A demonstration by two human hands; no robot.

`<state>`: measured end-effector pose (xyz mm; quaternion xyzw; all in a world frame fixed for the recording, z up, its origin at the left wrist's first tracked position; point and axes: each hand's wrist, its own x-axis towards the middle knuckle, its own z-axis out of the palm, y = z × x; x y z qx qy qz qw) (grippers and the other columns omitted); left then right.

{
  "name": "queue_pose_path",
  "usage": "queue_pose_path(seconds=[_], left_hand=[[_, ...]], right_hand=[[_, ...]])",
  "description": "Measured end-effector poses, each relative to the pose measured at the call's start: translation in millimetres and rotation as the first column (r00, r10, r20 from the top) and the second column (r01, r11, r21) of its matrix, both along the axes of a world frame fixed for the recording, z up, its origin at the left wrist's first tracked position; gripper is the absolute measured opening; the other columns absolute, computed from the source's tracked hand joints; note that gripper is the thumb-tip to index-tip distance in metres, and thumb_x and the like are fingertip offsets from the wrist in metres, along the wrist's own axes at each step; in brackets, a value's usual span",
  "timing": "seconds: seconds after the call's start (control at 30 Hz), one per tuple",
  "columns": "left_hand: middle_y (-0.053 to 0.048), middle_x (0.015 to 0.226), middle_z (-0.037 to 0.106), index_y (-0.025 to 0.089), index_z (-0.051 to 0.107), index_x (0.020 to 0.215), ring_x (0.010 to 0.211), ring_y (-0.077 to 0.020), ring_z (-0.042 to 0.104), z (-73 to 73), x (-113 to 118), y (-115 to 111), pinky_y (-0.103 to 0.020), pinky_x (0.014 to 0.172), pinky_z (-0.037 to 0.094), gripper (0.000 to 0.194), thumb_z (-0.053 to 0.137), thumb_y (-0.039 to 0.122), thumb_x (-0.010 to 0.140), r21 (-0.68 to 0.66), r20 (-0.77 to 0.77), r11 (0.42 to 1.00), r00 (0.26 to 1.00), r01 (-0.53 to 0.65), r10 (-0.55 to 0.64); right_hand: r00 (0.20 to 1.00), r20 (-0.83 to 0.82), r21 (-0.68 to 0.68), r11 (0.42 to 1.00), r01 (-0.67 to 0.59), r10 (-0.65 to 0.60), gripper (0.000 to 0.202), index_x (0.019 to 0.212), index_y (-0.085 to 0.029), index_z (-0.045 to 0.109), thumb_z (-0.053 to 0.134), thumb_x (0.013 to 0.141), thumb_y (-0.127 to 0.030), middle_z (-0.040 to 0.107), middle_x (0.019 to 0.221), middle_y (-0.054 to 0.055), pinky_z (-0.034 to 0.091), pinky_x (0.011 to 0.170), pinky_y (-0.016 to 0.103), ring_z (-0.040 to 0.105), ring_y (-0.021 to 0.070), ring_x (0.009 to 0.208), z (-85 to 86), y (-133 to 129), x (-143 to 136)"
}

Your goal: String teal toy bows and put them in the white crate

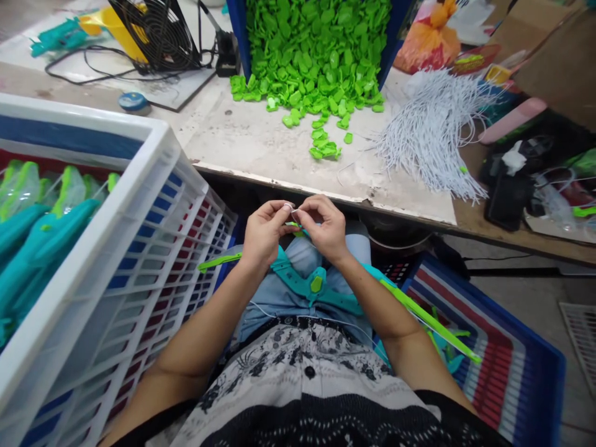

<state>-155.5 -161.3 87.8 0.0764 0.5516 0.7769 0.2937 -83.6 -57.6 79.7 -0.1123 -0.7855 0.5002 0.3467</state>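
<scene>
My left hand [262,237] and my right hand [326,228] meet above my lap, close together. Both pinch a thin white cord [289,206] between thumb and fingertips. Across my thighs lies a teal plastic toy bow [294,282] with a small green piece at its middle. One bright green limb [222,261] sticks out past my left wrist; another green limb [431,320] runs out under my right forearm. Slack white cord also crosses my lap. My fingers hide part of the bow and the cord's end.
On the workbench [218,133], a blue bin [239,37] spills green plastic pieces [321,56]. A bundle of white cords [428,133] lies to its right. A white crate [158,133] holding teal-and-green bows stands at left. A blue basket [542,366] is at lower right; a fan [162,31] stands behind.
</scene>
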Motion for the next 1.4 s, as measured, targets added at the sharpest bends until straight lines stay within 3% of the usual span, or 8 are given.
queue_pose_path(seconds=[0.17,0.37,0.7,1.0,1.13,1.27,1.33,1.4], left_hand=[[-0.003,0.07,0.065,0.012,0.067,0.075,0.063,-0.0141,0.062,0.4,-7,-7,-0.028,0.06,0.057,0.036,0.084,0.036,0.055,-0.03,0.056,0.987,0.987,0.155,-0.153],[0.001,0.063,0.061,0.013,0.064,0.07,0.059,-0.0105,0.058,4.4,0,1,-0.023,0.056,0.054,0.025,0.078,0.03,0.059,0.008,0.09,0.997,0.993,0.076,-0.076],[-0.005,0.074,0.068,0.012,0.068,0.076,0.071,-0.0166,0.066,8.6,-6,-5,-0.032,0.073,0.056,0.025,0.079,0.023,0.057,0.021,0.122,0.972,0.964,0.234,-0.235],[0.003,0.044,0.046,0.013,0.067,0.066,0.039,-0.0059,0.037,8.9,-8,-5,-0.019,0.038,0.025,0.024,0.076,0.034,0.064,-0.216,-0.047,0.924,0.941,0.317,-0.334],[0.0,0.055,0.055,0.014,0.069,0.068,0.051,-0.0101,0.047,5.9,5,-17,-0.022,0.046,0.034,0.022,0.071,0.036,0.071,-0.326,-0.225,0.908,0.912,0.262,-0.344],[-0.004,0.088,0.064,0.017,0.068,0.074,0.085,-0.0167,0.059,-16.0,27,-41,-0.023,0.067,0.045,0.018,0.072,0.034,0.071,-0.33,-0.32,0.944,0.941,0.0,-0.112],[-0.005,0.1,0.062,0.019,0.065,0.083,0.093,-0.0182,0.059,-31.0,35,-53,-0.025,0.072,0.048,0.025,0.075,0.036,0.068,-0.299,-0.091,0.949,0.993,-0.105,0.081],[-0.006,0.099,0.062,0.019,0.06,0.089,0.089,-0.0195,0.062,-43.9,40,-62,-0.029,0.071,0.051,0.035,0.076,0.04,0.067,-0.28,0.261,0.959,0.957,-0.049,0.125]], right_hand=[[0.997,0.022,0.077,0.994,-0.08,0.078,0.013,0.082,-0.018,0.063,0.051,0.087,-0.024,0.057,0.087,0.004,0.047,0.062,0.026,0.055,0.0126,0.075,0.1,6,-1],[0.995,-0.063,0.229,0.972,-0.056,0.072,0.022,0.104,-0.022,0.066,0.049,0.091,-0.023,0.058,0.098,0.007,0.049,0.076,0.03,0.057,0.0156,0.09,-4.6,5,3],[0.982,0.061,0.392,0.901,-0.186,0.176,0.015,0.085,-0.021,0.064,0.05,0.091,-0.025,0.06,0.085,0.005,0.046,0.076,0.032,0.055,0.0165,0.084,11.7,28,7],[0.984,0.115,0.16,0.976,-0.151,0.134,0.012,0.077,-0.018,0.058,0.052,0.087,-0.023,0.058,0.077,0.001,0.042,0.067,0.027,0.052,0.0127,0.072,2.6,23,14],[0.991,0.131,0.0,1.0,-0.015,0.015,0.014,0.079,-0.018,0.058,0.053,0.087,-0.028,0.058,0.076,0.0,0.042,0.067,0.026,0.052,0.012,0.07,-10.9,25,17],[0.96,0.232,0.015,0.987,-0.163,0.155,0.02,0.083,-0.018,0.06,0.052,0.088,-0.035,0.063,0.084,0.003,0.045,0.078,0.029,0.057,0.0153,0.082,-37.0,25,31],[0.937,0.346,0.148,0.983,-0.109,0.052,0.027,0.096,-0.019,0.063,0.053,0.088,-0.042,0.064,0.099,0.007,0.044,0.088,0.035,0.056,0.0207,0.097,-54.1,26,42],[0.864,0.496,0.283,0.956,-0.07,-0.083,0.045,0.117,-0.019,0.058,0.056,0.084,-0.05,0.059,0.117,0.012,0.041,0.092,0.041,0.052,0.027,0.109,-70.6,25,51]])
